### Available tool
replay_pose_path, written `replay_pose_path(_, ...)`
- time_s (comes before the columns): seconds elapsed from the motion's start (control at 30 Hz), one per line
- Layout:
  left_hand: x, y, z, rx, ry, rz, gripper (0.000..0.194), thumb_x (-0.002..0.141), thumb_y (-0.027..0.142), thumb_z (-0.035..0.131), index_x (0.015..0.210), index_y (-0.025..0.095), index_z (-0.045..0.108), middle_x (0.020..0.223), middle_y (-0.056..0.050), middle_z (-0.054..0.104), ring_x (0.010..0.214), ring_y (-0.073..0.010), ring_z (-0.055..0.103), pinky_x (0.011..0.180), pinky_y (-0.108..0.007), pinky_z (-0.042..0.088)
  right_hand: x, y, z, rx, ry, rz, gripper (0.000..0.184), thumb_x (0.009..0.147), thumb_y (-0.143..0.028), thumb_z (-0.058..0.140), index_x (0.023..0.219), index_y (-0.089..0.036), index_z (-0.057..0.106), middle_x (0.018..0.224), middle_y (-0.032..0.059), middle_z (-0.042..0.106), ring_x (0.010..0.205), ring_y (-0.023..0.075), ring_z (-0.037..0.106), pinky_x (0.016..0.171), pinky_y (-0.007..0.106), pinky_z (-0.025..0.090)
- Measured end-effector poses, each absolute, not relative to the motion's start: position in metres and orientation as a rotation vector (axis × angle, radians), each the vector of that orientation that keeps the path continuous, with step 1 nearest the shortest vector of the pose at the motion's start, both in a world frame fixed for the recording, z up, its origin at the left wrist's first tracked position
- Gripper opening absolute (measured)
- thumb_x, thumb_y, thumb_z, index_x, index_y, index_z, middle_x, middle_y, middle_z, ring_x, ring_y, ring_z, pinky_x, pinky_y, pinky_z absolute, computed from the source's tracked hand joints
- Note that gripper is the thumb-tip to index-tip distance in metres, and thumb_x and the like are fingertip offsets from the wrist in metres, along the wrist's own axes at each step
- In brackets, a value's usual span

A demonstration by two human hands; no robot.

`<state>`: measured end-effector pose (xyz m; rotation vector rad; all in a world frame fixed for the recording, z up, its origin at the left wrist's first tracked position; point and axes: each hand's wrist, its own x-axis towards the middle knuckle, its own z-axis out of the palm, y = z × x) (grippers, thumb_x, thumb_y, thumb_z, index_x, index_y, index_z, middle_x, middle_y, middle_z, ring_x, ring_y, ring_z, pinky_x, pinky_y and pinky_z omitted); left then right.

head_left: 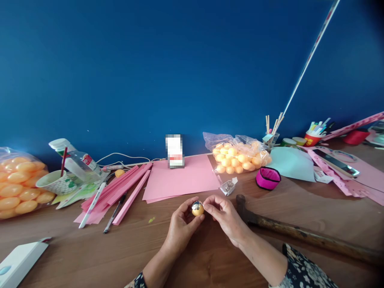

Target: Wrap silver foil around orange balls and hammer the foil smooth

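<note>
A small shiny ball [197, 209], silvery on top and yellow-orange below, is gripped between the thumb and fingers of my left hand [185, 225]. My right hand [223, 216] comes in from the right with thumb and forefinger pinched at the ball's right side. Whatever those fingertips hold, if anything, is too small to make out. Just beyond my right hand lies a small clear packet [228, 186] with greyish contents. A hammer [282, 227] with a worn wooden handle lies to the right of that hand.
Pink sheets [183, 178] lie ahead, with a phone [175, 151] upright behind them. Bags of orange balls stand at left [21, 184] and back right [237, 156]. Pink strips [120, 188], pens and a patterned cup [55, 182] occupy the left; a magenta band [268, 178] sits right.
</note>
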<state>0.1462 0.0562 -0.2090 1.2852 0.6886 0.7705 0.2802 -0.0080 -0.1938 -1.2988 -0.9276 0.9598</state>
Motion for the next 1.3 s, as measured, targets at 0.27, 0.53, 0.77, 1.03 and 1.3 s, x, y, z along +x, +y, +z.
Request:
replay_pose_path(0.27,0.1465,0.0562,-0.2135,1.25,0.662,0.783,0.046,0.065,0.019,0.07,0.109,0.016,0.055,0.101,-0.007,0.066,0.096,-0.0224,0.061,0.086,-0.034,0.049,0.279,-0.009,-0.1975,-1.262,-0.901,1.05,0.019,0.077,-0.036,0.061,0.073,-0.018,0.061,0.067,-0.0011,0.056,0.057,0.0096,0.04,0.054,0.023,0.032)
replay_pose_path(0.53,0.1467,0.0559,-0.2134,1.247,0.662,0.792,0.047,0.064,0.017,0.07,0.108,0.015,0.056,0.099,-0.006,0.067,0.095,-0.0218,0.062,0.085,-0.034,0.049,0.2786,-0.0083,-0.1992,-1.268,-0.887,1.066,0.021,0.075,-0.038,0.063,0.073,-0.017,0.061,0.068,-0.0005,0.058,0.059,0.0099,0.043,0.054,0.023,0.035)
replay_pose_path(0.77,0.1467,0.0556,-0.2129,1.254,0.657,0.797,0.047,0.064,0.016,0.07,0.109,0.015,0.055,0.097,-0.006,0.066,0.096,-0.0217,0.061,0.085,-0.034,0.05,0.2776,-0.0089,-0.1981,-1.254,-0.861,1.108,0.022,0.075,-0.039,0.063,0.074,-0.016,0.061,0.072,0.0003,0.061,0.064,0.011,0.05,0.056,0.022,0.037)
replay_pose_path(1.03,0.1462,0.0575,-0.2173,1.253,0.632,0.789,0.049,0.066,0.018,0.07,0.111,0.016,0.053,0.101,-0.007,0.066,0.096,-0.0219,0.061,0.085,-0.035,0.049,0.2773,-0.0089,-0.1966,-1.241,-0.81,1.187,0.021,0.075,-0.037,0.064,0.076,-0.017,0.059,0.078,0.0012,0.062,0.07,0.011,0.054,0.063,0.023,0.041)
replay_pose_path(1.3,0.1471,0.0563,-0.2165,1.26,0.661,0.778,0.049,0.065,0.02,0.071,0.111,0.015,0.054,0.1,-0.008,0.066,0.096,-0.0225,0.061,0.085,-0.036,0.05,0.277,-0.0099,-0.196,-1.24,-0.803,1.199,0.021,0.074,-0.037,0.064,0.075,-0.017,0.06,0.077,0.0009,0.063,0.07,0.0114,0.056,0.064,0.023,0.042)
